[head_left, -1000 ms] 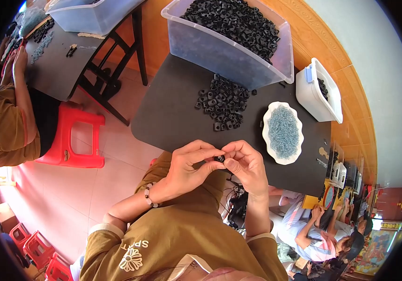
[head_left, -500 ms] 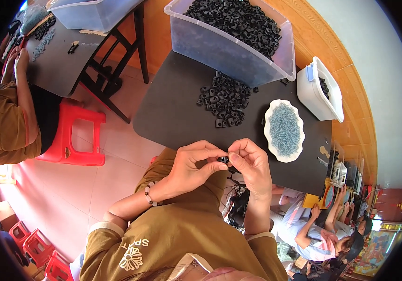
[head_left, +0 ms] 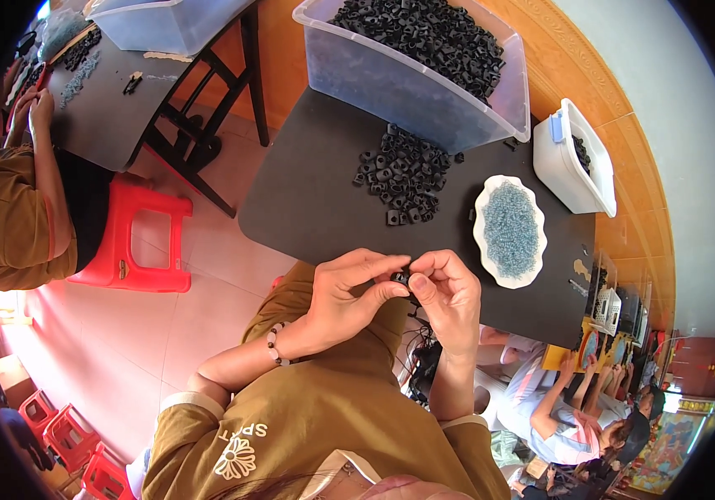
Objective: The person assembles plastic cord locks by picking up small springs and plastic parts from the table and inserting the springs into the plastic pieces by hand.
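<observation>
Between the fingertips of my left hand (head_left: 349, 287) is a small black plastic part (head_left: 401, 276), pinched just past the near edge of the table. My right hand (head_left: 449, 300) meets it from the other side, thumb and forefinger closed at the part; whether a tiny piece sits between them is hidden. Beyond my hands a loose pile of similar black parts (head_left: 407, 177) lies on the dark table (head_left: 291, 183). To the right of the pile stands a white scalloped dish (head_left: 530, 271) full of small, clear bluish pieces (head_left: 509, 231).
A large translucent bin (head_left: 407, 108) heaped with black parts stands at the table's back. Right of it is a white tub (head_left: 570, 179) with more. At left, another person in brown sits on a red stool (head_left: 145, 242) by a second table (head_left: 107, 108). More people work at lower right.
My right thumb and fingers have shifted slightly, and more of the black part shows between my hands. The view has moved a little; the piles look the same.
</observation>
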A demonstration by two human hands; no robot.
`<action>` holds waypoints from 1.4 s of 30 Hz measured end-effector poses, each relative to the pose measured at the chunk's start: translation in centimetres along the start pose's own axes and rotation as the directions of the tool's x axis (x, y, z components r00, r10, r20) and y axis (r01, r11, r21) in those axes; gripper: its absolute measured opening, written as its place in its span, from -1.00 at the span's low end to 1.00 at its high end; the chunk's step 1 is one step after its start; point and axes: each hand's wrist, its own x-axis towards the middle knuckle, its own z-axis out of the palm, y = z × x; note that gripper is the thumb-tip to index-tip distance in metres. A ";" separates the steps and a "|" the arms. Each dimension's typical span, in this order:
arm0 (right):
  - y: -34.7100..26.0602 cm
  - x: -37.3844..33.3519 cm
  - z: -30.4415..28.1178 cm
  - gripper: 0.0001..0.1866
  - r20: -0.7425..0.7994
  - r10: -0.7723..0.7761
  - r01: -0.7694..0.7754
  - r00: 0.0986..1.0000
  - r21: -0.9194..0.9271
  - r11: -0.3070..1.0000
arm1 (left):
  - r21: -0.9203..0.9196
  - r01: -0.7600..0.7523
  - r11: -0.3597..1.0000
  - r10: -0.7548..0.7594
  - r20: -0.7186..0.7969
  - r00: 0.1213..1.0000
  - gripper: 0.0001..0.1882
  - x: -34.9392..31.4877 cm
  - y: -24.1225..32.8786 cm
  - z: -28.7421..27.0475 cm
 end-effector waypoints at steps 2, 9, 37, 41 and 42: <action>0.6 0.0 0.1 -0.83 0.006 -0.006 0.006 1.000 0.002 1.000 | 0.015 -0.010 1.000 0.010 -0.007 1.000 -0.69 0.1 0.1 -0.1; 1.1 -0.2 1.0 -0.78 -0.050 -0.003 0.007 0.999 0.081 0.997 | 0.128 -0.162 0.978 0.166 -0.022 0.986 -0.67 0.2 -0.3 -0.2; -1.4 0.8 -1.7 -0.84 0.141 -0.077 0.100 0.987 -0.161 0.982 | -0.199 0.159 0.967 -0.131 0.147 0.980 -0.70 -0.1 0.4 -0.4; -1.0 0.5 -1.9 -0.79 0.140 -0.177 0.197 0.974 -0.145 0.970 | -0.093 0.028 0.995 -0.020 0.084 0.996 -0.70 0.0 0.4 -0.2; -1.1 0.4 -1.9 -0.77 0.133 -0.218 0.242 0.967 -0.205 0.949 | -0.075 -0.004 0.997 0.009 0.070 0.997 -0.70 0.0 0.3 -0.1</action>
